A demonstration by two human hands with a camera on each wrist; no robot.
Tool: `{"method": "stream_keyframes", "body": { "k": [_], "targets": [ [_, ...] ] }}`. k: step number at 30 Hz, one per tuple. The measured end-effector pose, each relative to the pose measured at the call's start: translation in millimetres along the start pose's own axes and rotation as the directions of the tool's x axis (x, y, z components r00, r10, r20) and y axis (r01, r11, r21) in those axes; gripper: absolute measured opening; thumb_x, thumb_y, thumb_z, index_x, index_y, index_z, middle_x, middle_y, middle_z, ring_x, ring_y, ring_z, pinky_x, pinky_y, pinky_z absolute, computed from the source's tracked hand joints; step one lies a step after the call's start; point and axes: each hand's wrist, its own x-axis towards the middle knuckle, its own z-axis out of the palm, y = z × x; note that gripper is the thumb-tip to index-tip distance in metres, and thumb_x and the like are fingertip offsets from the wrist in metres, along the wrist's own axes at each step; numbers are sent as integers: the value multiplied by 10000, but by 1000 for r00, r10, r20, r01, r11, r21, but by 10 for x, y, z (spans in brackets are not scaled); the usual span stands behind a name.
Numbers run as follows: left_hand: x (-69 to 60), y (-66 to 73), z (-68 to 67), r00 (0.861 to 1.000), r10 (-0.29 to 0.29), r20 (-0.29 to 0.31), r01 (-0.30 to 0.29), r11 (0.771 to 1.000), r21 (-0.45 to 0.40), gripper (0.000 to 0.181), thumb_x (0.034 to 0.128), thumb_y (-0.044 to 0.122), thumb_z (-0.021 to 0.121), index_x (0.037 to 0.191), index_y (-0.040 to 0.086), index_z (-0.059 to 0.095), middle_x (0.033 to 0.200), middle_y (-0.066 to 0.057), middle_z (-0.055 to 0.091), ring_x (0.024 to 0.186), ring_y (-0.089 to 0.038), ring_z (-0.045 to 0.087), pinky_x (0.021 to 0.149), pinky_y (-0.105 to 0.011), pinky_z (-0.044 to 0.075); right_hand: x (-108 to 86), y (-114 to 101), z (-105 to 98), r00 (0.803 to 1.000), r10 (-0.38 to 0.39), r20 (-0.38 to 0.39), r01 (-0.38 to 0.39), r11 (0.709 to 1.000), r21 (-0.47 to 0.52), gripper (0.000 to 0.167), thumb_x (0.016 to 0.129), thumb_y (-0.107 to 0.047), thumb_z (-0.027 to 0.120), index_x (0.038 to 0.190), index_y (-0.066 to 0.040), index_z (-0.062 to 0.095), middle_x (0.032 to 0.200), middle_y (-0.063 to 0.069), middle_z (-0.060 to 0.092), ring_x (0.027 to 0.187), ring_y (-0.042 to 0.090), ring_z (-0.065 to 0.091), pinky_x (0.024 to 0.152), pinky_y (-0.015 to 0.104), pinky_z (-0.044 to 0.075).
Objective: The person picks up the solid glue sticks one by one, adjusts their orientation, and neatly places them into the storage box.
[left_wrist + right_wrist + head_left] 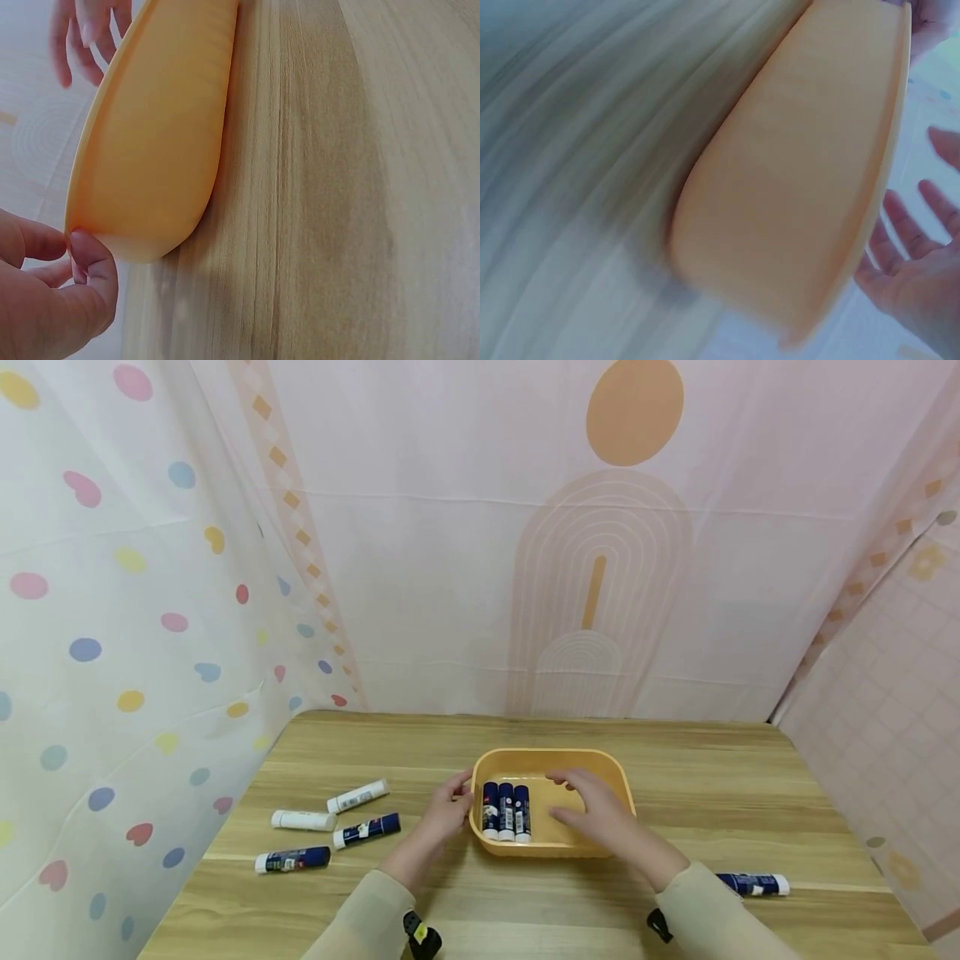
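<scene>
A yellow-orange basket (555, 850) stands on the wooden table, with three dark blue glue sticks (506, 812) lined up inside at its left end. My left hand (448, 810) pinches the basket's left rim; in the left wrist view the thumb and fingers (94, 259) close on the rim of the basket (150, 135). Over the right half of the basket is my right hand (596, 808), fingers spread and holding nothing. The right wrist view shows that hand (922, 277) with parted fingers beside the basket's rim (889, 172).
Left of the basket lie two white sticks (303, 821) (358, 796) and two dark blue glue sticks (292, 860) (367, 831). Another blue glue stick (753, 884) lies at the right, partly behind the right sleeve. Patterned curtains (435, 568) hang behind the table (525, 910).
</scene>
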Motion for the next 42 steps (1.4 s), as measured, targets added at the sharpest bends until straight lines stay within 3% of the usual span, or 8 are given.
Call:
{"method": "stream_keyframes", "body": {
  "k": [4, 9, 14, 19, 24, 30, 37, 42],
  "targets": [
    [2, -3, 0, 1000, -5, -2, 5, 1000, 3, 462, 973, 7, 411, 1433, 43, 387, 1036, -101, 431, 779, -163, 461, 624, -252, 446, -193, 106, -187, 997, -80, -2, 80, 996, -40, 550, 852, -286, 699, 1353, -181, 499, 1359, 43, 491, 1266, 300, 436, 1022, 530, 384],
    [8, 0, 0, 1000, -7, -5, 7, 1000, 6, 460, 972, 12, 419, 1430, 45, 392, 1047, -108, 437, 790, -167, 464, 620, -246, 446, -419, 308, -391, 982, -181, -54, 174, 978, -113, 655, 816, -220, 734, 1398, -128, 446, 1420, 154, 415, 1295, 402, 343, 982, 660, 316],
    [4, 16, -4, 1000, -4, -6, 4, 1000, 6, 462, 971, 9, 419, 1431, 41, 390, 1043, -111, 438, 785, -160, 461, 625, -244, 449, -660, 570, -584, 975, -204, -90, 175, 950, -259, 741, 765, -268, 774, 1417, -188, 431, 1433, 152, 396, 1278, 421, 360, 960, 673, 298],
    [-4, 32, -10, 1000, -13, -16, 13, 1000, 18, 466, 970, 9, 419, 1433, 53, 391, 1022, -101, 437, 749, -143, 442, 624, -246, 436, -926, 796, -755, 983, -167, -72, 136, 936, -324, 810, 721, -337, 794, 1427, -223, 412, 1428, 164, 383, 1259, 447, 359, 910, 701, 303],
    [-12, 45, -6, 1000, -21, -23, 21, 999, 27, 467, 970, 15, 423, 1434, 56, 390, 1022, -100, 441, 747, -141, 444, 621, -246, 434, -1169, 978, -884, 988, -148, -49, 120, 924, -364, 834, 669, -332, 830, 1393, -154, 456, 1376, 216, 419, 1196, 472, 418, 843, 674, 385],
    [-10, 39, -5, 999, -30, -27, 31, 999, 27, 466, 973, 21, 425, 1435, 69, 394, 1023, -96, 439, 750, -142, 443, 619, -243, 430, -1362, 1162, -1028, 999, -28, 46, 42, 938, -344, 775, 674, -300, 828, 1337, -66, 501, 1283, 202, 496, 1126, 428, 491, 816, 593, 465],
    [-5, 23, -7, 999, -34, -32, 35, 999, 25, 461, 974, 22, 419, 1431, 73, 403, 1013, -90, 433, 740, -139, 437, 619, -241, 425, -1447, 1297, -1098, 975, 77, 210, -9, 952, -306, 638, 688, -223, 817, 1245, -59, 554, 1164, 141, 532, 1008, 380, 537, 744, 507, 497],
    [-16, 20, 3, 999, -31, -27, 32, 999, 26, 459, 972, 24, 422, 1428, 72, 408, 1008, -90, 435, 734, -142, 440, 618, -248, 427, -1466, 1358, -1098, 967, 72, 246, 18, 938, -346, 613, 681, -96, 794, 1243, -74, 550, 1057, 10, 546, 912, 224, 545, 707, 337, 489]
  ]
}}
